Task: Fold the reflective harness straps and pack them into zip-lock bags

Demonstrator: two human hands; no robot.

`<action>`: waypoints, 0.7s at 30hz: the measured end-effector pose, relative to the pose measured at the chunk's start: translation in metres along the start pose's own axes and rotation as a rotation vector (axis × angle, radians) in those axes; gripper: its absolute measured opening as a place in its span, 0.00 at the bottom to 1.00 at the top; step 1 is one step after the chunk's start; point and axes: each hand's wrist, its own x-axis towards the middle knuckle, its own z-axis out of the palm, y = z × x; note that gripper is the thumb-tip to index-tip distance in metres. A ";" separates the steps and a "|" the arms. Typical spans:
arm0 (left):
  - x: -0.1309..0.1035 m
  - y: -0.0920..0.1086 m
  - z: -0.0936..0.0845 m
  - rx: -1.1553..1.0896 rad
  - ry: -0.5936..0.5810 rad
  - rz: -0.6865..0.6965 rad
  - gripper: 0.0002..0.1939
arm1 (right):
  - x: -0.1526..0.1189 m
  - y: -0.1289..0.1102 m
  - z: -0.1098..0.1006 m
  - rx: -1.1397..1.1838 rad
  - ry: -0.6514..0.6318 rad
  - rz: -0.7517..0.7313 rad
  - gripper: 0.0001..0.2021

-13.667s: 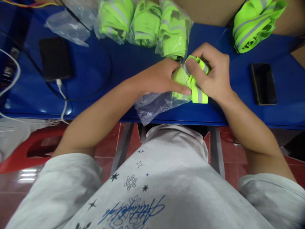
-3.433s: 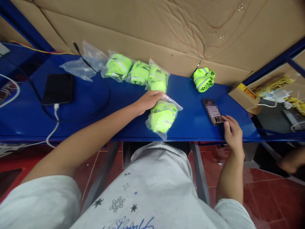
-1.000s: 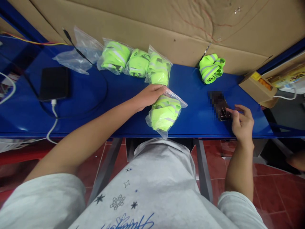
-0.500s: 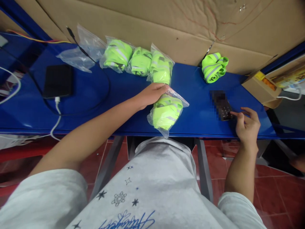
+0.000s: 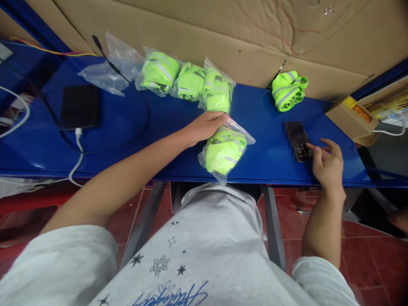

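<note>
My left hand (image 5: 207, 126) pinches the top edge of a clear zip bag (image 5: 225, 152) near the table's front edge. Inside the bag is a rolled neon-yellow strap with grey reflective stripes. To the right, my right hand (image 5: 328, 163) holds nothing; its fingers are apart and the index fingertip touches the lit screen of a phone (image 5: 302, 151) lying on the table. Part of the phone is blurred out. Just beyond my left hand lies another bagged strap (image 5: 217, 91), with more bagged straps (image 5: 160, 73) to its left. An unbagged strap roll (image 5: 288, 91) sits behind the phone.
Empty plastic bags (image 5: 111, 70) and a black box-like device (image 5: 79, 106) with a white cable lie at the left of the blue table (image 5: 172, 131). A cardboard box (image 5: 352, 117) stands at the right. Cardboard panels (image 5: 191, 29) line the back.
My right hand has shifted slightly left and up over the phone screen. The left hand keeps its hold on the bag. The whole view has drifted a little.
</note>
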 end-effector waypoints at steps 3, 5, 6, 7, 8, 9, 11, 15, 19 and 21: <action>0.001 -0.001 0.000 -0.011 -0.001 -0.003 0.21 | 0.000 -0.002 -0.002 0.029 0.045 -0.002 0.30; 0.002 -0.001 -0.001 -0.005 -0.004 -0.005 0.20 | -0.003 -0.004 -0.006 0.044 0.104 0.020 0.30; 0.002 -0.001 -0.001 0.002 -0.007 -0.006 0.20 | -0.006 -0.005 -0.008 0.044 0.128 0.032 0.29; 0.002 -0.001 -0.001 0.007 -0.007 -0.006 0.20 | -0.008 -0.006 -0.010 0.044 0.144 0.038 0.29; 0.002 -0.001 -0.001 0.008 -0.011 -0.006 0.20 | -0.012 -0.007 -0.012 0.045 0.150 0.038 0.29; 0.002 -0.001 -0.001 0.005 -0.012 -0.007 0.20 | -0.015 -0.008 -0.014 0.050 0.150 0.034 0.28; 0.001 -0.001 -0.001 -0.009 -0.007 -0.005 0.21 | -0.021 -0.010 -0.017 0.072 0.139 0.013 0.26; -0.001 0.000 0.000 -0.033 -0.004 -0.010 0.21 | -0.026 -0.013 -0.018 0.084 0.067 -0.017 0.23; 0.000 -0.001 0.000 -0.012 0.010 -0.022 0.20 | -0.023 -0.015 -0.016 0.064 0.076 -0.027 0.25; 0.001 -0.002 -0.001 -0.009 0.003 -0.018 0.20 | -0.018 -0.020 -0.016 0.078 0.146 -0.033 0.25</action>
